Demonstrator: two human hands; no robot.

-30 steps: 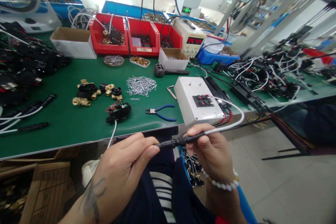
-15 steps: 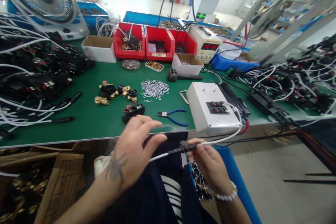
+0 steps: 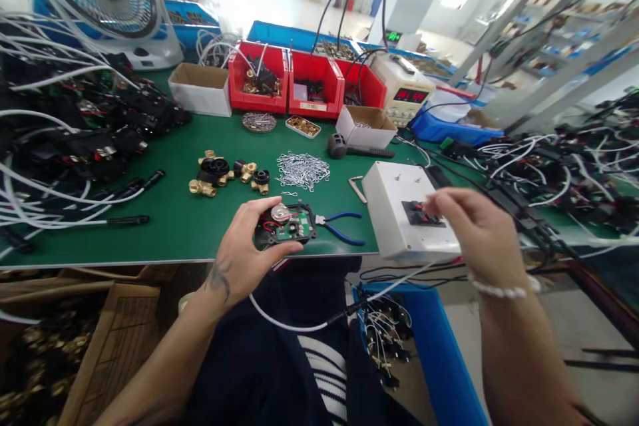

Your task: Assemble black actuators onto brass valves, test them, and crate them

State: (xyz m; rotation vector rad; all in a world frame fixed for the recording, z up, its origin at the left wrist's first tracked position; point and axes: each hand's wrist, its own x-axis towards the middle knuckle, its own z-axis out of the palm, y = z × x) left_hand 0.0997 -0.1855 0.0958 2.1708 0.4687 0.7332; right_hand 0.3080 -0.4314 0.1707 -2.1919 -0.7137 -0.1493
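My left hand [image 3: 249, 236] is closed round the edge of a black housing with a green circuit board [image 3: 294, 226], a round metal disc and red wires inside. It tilts the open face upward at the table's front edge. My right hand [image 3: 474, 226], slightly blurred, is over the grey-white box [image 3: 392, 213], its thumb and fingers pinched together at the black terminal block [image 3: 422, 214]; what they hold is hidden. A white cable [image 3: 289, 327] with a black in-line connector [image 3: 344, 314] hangs over my lap. Blue-handled pliers [image 3: 344, 226] lie beside the housing.
Brass fittings [image 3: 204, 188] and a pile of metal clips [image 3: 302, 170] lie on the green table [image 3: 164, 239]. Behind are a black mallet [image 3: 338, 145], red bins [image 3: 314, 100] and a power supply [image 3: 402, 90]. Cabled parts crowd both sides. A blue crate [image 3: 439, 359] stands below.
My left hand has taken hold of the housing and tipped its board into view. My right hand has let go of the connector and moved up to the terminal block; the cable now hangs lower.
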